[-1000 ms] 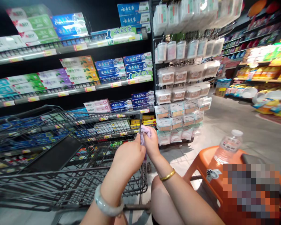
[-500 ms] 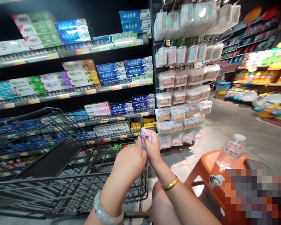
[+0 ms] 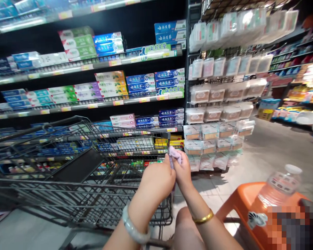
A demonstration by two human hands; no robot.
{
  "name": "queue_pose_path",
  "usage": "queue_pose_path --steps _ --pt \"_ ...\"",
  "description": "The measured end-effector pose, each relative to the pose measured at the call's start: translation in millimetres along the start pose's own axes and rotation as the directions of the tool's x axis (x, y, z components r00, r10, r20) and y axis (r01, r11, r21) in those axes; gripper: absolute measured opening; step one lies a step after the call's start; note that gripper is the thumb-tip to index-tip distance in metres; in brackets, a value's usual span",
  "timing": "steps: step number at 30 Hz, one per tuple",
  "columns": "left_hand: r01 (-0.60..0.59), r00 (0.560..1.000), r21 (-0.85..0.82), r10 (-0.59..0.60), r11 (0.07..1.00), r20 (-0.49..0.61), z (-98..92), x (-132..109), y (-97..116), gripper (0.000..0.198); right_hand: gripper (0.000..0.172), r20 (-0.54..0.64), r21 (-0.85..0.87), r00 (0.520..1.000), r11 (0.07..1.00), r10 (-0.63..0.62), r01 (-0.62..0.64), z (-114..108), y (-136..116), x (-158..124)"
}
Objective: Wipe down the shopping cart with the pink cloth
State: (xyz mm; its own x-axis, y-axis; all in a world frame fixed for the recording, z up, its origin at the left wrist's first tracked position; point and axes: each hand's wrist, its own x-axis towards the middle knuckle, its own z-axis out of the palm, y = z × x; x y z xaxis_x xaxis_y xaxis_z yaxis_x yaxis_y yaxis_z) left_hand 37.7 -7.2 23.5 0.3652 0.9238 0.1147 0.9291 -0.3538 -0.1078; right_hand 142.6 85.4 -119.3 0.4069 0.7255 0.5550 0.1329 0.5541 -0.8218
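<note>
Both my hands meet at the near corner of a dark wire shopping cart (image 3: 75, 194). My left hand (image 3: 158, 180), with a pale jade bangle on its wrist, is closed and pinches a small lilac cloth (image 3: 175, 153). My right hand (image 3: 183, 171), with a gold bangle on its wrist, is also closed on the same cloth, which is pressed against the cart's upright corner bar. My bare knee shows just below the hands.
Shelves of toothpaste boxes (image 3: 143, 81) run behind the cart. A hanging rack of cotton-swab packs (image 3: 219, 114) stands to the right. An orange plastic stool (image 3: 250, 208) carries a clear water bottle (image 3: 280, 187). A grey floor aisle leads to the far right.
The view has swung left and up, so cart, hands and stool sit further right in the picture. Both hands keep hold of the lilac cloth at the cart's corner.
</note>
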Motion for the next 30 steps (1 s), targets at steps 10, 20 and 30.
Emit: queue_pose_path --steps 10,20,30 --pt "0.026 0.999 -0.052 -0.027 0.998 -0.026 1.7 0 -1 0.06 0.027 -0.036 -0.092 0.998 0.994 0.05 -0.053 15 24 37" --pt "0.063 0.998 -0.057 -0.062 0.996 0.008 -0.4 3 2 0.061 0.027 -0.044 -0.086 0.998 0.995 0.045 -0.049 22 21 52" --pt "0.054 0.998 -0.066 -0.056 0.996 -0.021 0.0 2 0 0.06 0.025 -0.035 -0.093 0.998 0.994 0.057 -0.06 23 24 61"
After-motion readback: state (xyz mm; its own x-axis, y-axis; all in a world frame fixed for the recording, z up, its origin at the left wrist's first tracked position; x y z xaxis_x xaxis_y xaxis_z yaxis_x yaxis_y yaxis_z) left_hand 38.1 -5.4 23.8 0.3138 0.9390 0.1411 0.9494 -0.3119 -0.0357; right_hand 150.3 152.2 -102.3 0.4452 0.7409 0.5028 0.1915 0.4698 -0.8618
